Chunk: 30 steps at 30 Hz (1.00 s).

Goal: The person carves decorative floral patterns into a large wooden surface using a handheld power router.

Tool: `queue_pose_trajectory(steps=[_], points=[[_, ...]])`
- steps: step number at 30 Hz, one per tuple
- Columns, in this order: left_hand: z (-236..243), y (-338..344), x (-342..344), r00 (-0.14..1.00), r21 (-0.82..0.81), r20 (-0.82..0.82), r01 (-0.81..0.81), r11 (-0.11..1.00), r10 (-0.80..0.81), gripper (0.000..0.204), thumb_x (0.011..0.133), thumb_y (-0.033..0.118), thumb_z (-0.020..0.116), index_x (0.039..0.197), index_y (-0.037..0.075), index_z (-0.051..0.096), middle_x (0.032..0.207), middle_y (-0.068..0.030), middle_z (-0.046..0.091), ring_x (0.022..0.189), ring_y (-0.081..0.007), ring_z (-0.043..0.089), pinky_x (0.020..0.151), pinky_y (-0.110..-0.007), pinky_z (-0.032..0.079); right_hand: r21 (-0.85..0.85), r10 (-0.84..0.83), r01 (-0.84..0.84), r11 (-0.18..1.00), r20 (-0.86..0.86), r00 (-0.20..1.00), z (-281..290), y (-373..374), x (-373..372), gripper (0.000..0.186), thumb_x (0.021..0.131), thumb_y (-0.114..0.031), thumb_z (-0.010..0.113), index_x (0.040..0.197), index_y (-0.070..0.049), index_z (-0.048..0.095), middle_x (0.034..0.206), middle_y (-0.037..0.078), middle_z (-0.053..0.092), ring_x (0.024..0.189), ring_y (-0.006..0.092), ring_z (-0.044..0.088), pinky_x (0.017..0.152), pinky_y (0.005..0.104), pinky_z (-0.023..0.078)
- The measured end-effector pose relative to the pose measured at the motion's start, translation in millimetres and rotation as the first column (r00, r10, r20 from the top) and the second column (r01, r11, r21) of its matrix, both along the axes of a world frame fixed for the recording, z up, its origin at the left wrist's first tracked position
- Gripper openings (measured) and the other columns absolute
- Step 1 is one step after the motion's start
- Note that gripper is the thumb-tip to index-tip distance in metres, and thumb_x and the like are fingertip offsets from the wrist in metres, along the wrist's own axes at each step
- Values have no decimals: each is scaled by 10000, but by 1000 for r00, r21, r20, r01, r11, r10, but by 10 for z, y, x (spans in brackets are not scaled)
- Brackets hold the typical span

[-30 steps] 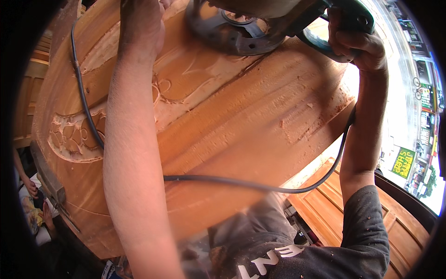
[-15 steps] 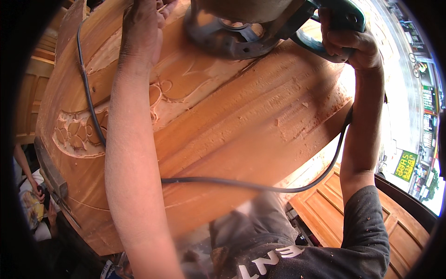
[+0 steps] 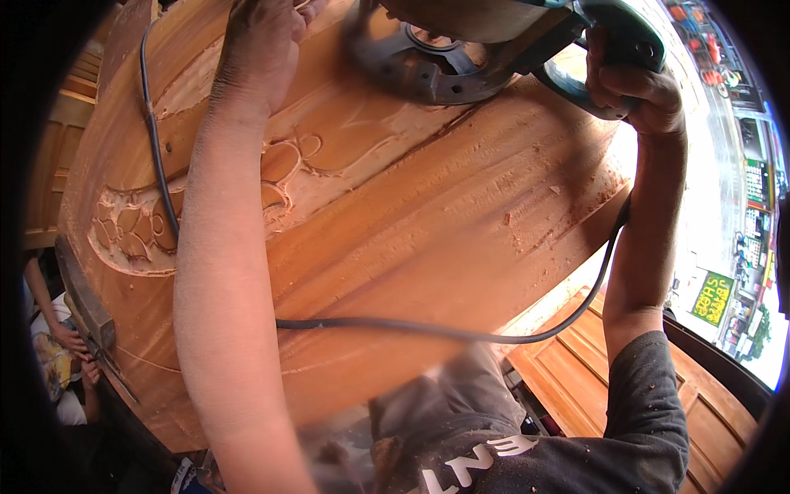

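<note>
My right hand [image 3: 654, 97] is wrapped round the dark green rear handle of a wood router [image 3: 477, 18] at the top of the view. The router's dark round base [image 3: 461, 89] rests over a broad brown wooden panel [image 3: 370, 263], and a pale opening shows in its middle. Left of the router, my left hand [image 3: 262, 53] reaches the upper edge with its fingers curled; what they hold is cut off. Leaf-like and rounded outlines are carved into the panel [image 3: 136, 235] beside my left forearm. Shavings dot the ridged wood below the router.
A black power cord [image 3: 387, 325] loops across the panel under my left forearm. Panelled wooden doors [image 3: 568, 354] stand at lower right and at far left. Another person's hands [image 3: 78, 346] show beyond the panel's left edge. At right lies a bright street [image 3: 716, 165].
The router and my right hand have shifted slightly right. My left forearm has swung a little left. The other person's hands at left have moved.
</note>
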<state>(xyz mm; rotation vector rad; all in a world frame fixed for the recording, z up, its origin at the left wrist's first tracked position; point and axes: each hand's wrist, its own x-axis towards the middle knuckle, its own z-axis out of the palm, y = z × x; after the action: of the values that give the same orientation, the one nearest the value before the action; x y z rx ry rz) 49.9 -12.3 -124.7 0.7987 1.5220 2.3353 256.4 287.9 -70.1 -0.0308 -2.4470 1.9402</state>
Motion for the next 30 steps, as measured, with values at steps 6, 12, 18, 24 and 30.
queue_pose_trajectory(steps=[6, 12, 18, 24, 30], points=[[20, -27, 15, 999, -47, -27, -27, 999, 26, 656, 1102, 526, 424, 1639, 164, 317, 1541, 15, 463, 1177, -145, 559, 1054, -335, 419, -52, -24, 24, 998, 5, 1000, -19, -34, -6, 357, 762, -154, 723, 1060, 7, 610, 630, 62, 557, 510, 134, 504, 521, 281, 398], [-66, -22, -68, 984, -78, -157, -93, 993, 80, 644, 1116, 513, 381, 1646, 157, 294, 1620, 7, 405, 1196, -157, 558, 1072, -343, 422, -35, -25, 24, 999, -10, 1000, -11, -48, 4, 349, 760, -144, 726, 1052, 5, 604, 629, 59, 554, 501, 132, 493, 514, 285, 399], [-180, -84, -119, 989, -1, -142, 40, 999, -40, 639, 1114, 520, 384, 1639, 164, 316, 1633, 15, 392, 1219, -169, 552, 1087, -349, 412, -53, -30, 29, 998, -10, 1000, -38, -58, 16, 357, 766, -132, 721, 1073, 5, 601, 630, 59, 555, 501, 130, 489, 515, 287, 400], [-162, -114, -215, 982, 34, -145, 131, 991, -125, 638, 1103, 529, 420, 1627, 172, 349, 1629, 16, 397, 1205, -179, 561, 1076, -347, 415, -41, -16, 14, 999, -40, 999, -42, -75, 11, 364, 769, -140, 725, 1081, 1, 603, 638, 51, 558, 506, 129, 489, 524, 290, 401], [-163, -75, -205, 996, -74, -89, 6, 997, -12, 613, 1122, 460, 415, 1633, 136, 323, 1614, -14, 397, 1227, -173, 551, 1070, -344, 420, -37, -40, 39, 999, -13, 999, -23, -76, 40, 375, 765, -143, 728, 1092, -6, 605, 632, 51, 552, 516, 133, 492, 527, 293, 398]])
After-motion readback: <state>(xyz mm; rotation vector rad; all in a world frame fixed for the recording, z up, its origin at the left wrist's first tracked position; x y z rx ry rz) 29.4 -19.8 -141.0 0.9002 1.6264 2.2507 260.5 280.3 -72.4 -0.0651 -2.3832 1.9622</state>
